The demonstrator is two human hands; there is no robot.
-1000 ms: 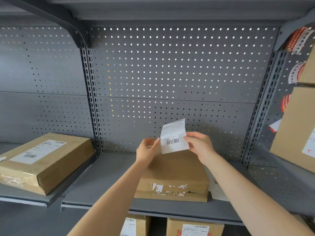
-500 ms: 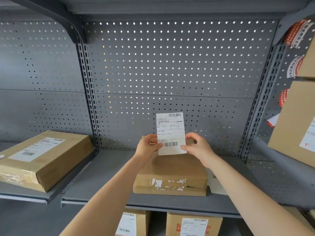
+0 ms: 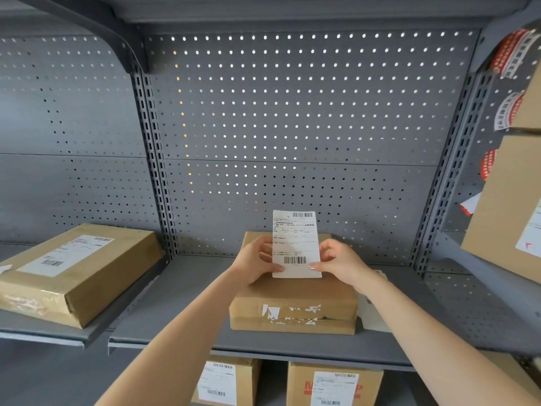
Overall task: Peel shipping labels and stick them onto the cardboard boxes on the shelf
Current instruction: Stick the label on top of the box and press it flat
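The shelf (image 3: 181, 291) is uniform dark grey, and its back panel (image 3: 292, 112) is the same grey, patterned with a regular grid of small round holes that show white or amber where light passes through. The shipping label (image 3: 295, 244) is white with black print and black barcodes, while the cardboard box (image 3: 292, 306) beneath it is plain tan-brown with ragged white scraps along its front face. The left box (image 3: 73, 273) is tan with a white, black-printed label, and the stickers (image 3: 509, 51) at upper right are red and white.
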